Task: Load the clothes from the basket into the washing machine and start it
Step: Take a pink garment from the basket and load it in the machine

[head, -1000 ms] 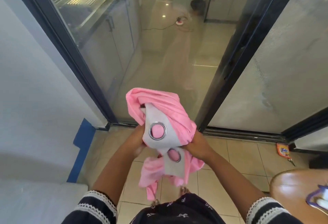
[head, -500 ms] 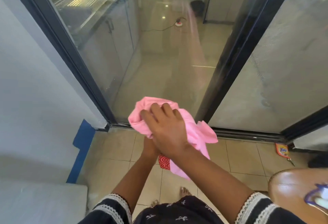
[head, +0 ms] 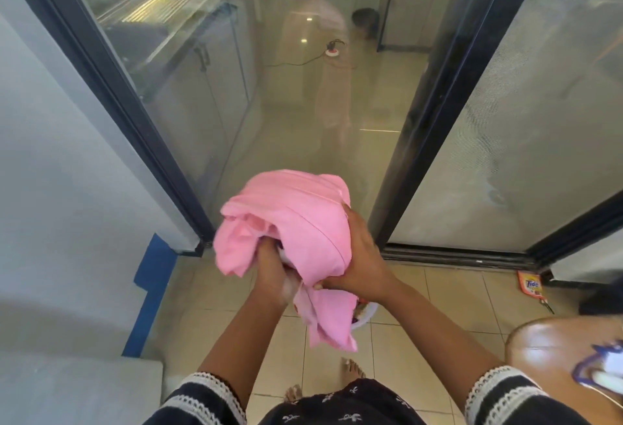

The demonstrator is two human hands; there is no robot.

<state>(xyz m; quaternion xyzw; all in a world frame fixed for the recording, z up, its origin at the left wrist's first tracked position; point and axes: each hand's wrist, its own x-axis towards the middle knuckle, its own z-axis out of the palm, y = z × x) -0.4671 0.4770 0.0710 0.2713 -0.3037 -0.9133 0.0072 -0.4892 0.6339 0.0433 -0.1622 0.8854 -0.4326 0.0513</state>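
A bunched pink cloth (head: 296, 219) is held up at waist height in front of the glass door. My left hand (head: 274, 271) grips it from underneath, fingers buried in the folds. My right hand (head: 359, 256) wraps around its right side, thumb pressed under the bundle. A tail of the pink cloth (head: 328, 321) hangs down below both hands. Behind that tail, a sliver of a white basket rim (head: 365, 315) with colourful fabric shows on the floor. The washing machine is not identifiable in this view.
A dark-framed sliding glass door (head: 438, 114) stands straight ahead. A white wall (head: 50, 155) and a grey ledge (head: 74, 391) lie on the left. A detergent sachet (head: 531, 284) lies on the tiled floor at right, near a brown round stool (head: 553, 347).
The cloth was rolled into a tighter bundle; its grey eyelet band is now hidden. My right hand moved from on top of it to its right side. The view tilted slightly.
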